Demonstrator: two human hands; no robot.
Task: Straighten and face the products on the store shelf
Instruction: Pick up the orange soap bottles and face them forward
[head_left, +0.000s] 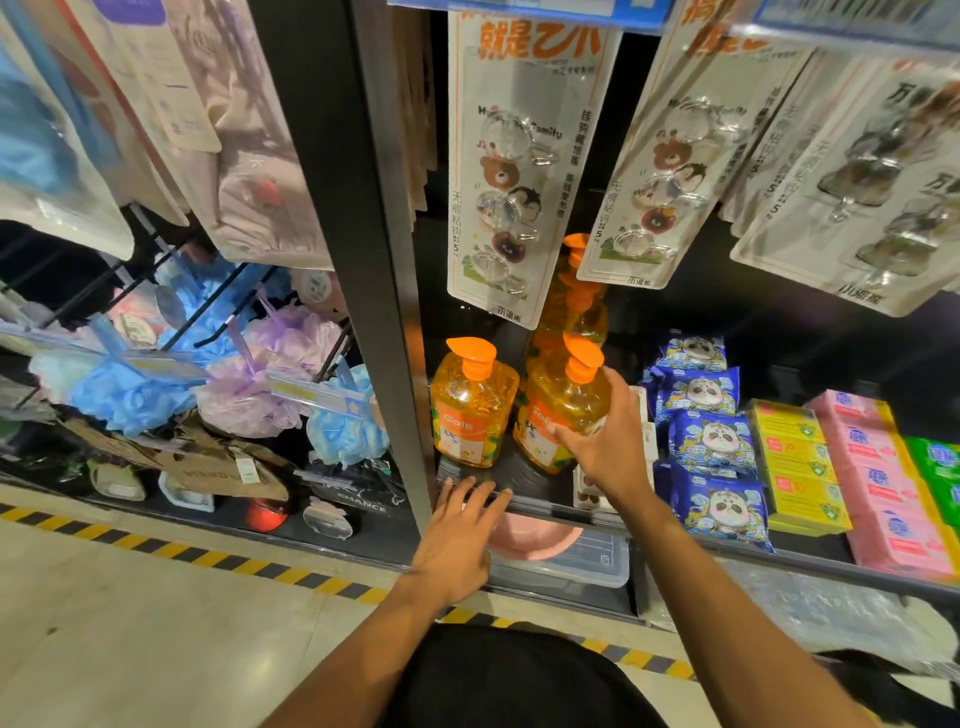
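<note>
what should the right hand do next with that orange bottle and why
Probably turn the held bottle a little so its label faces out, in line with the front bottle beside it. The right hand grips it, and its label looks angled away, while the neighbour's label faces front.

Amber-yellow bottles (470, 410) with orange pump caps. Blue packs (711, 441) printed with white panda faces. Yellow boxes (795, 457), pink boxes (878, 467), green boxes (940, 467). Blue and lilac bath puffs (124, 395). Pink basin (524, 535). Yellow-and-black striped tape (156, 543) on beige floor (156, 623).
</note>
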